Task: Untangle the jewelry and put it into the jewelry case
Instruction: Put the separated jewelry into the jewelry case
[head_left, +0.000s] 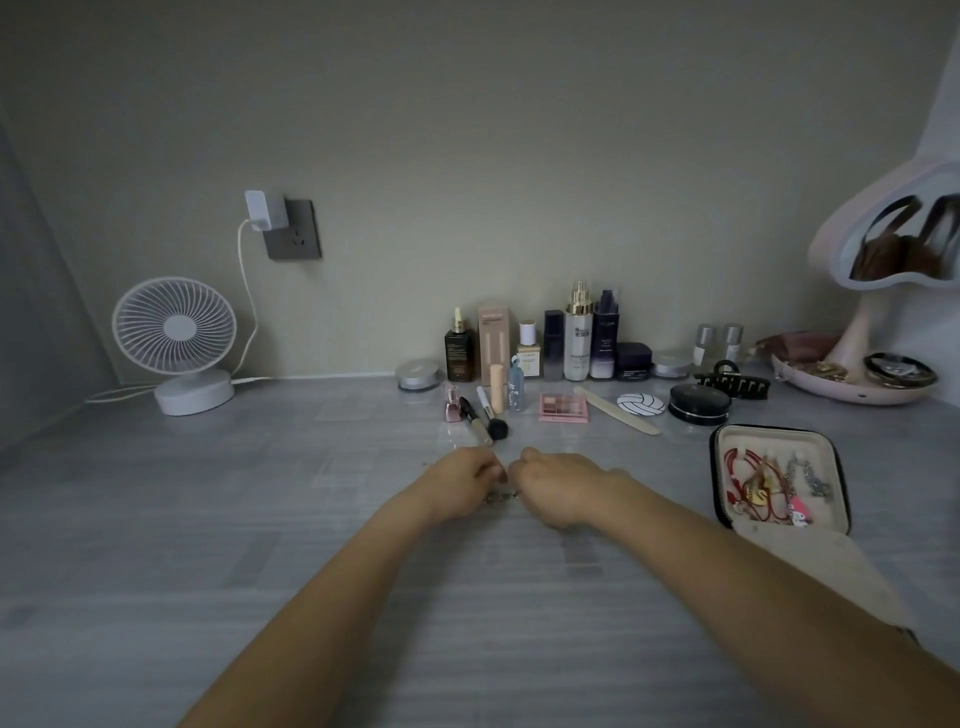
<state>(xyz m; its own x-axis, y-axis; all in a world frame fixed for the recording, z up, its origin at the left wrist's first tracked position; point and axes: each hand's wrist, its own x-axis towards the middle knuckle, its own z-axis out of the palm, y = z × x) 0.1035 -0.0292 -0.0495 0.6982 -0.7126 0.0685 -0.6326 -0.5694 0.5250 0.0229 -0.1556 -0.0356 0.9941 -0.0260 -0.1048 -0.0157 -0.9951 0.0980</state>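
Chain (501, 496): tangled, mid-counter (260, 519), between my left grip (462, 480) and right grip (558, 483), both pinched on it. Jewelry case (779, 434): open at right, several pieces already stowed; this one left to free and stow

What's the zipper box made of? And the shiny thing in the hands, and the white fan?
The jewelry case looks like dark leather or fake leather outside, with soft matte cream fabric inside. The chain glints silvery, so probably metal, though it's tiny here. The fan is smooth, plain white, most likely plastic.
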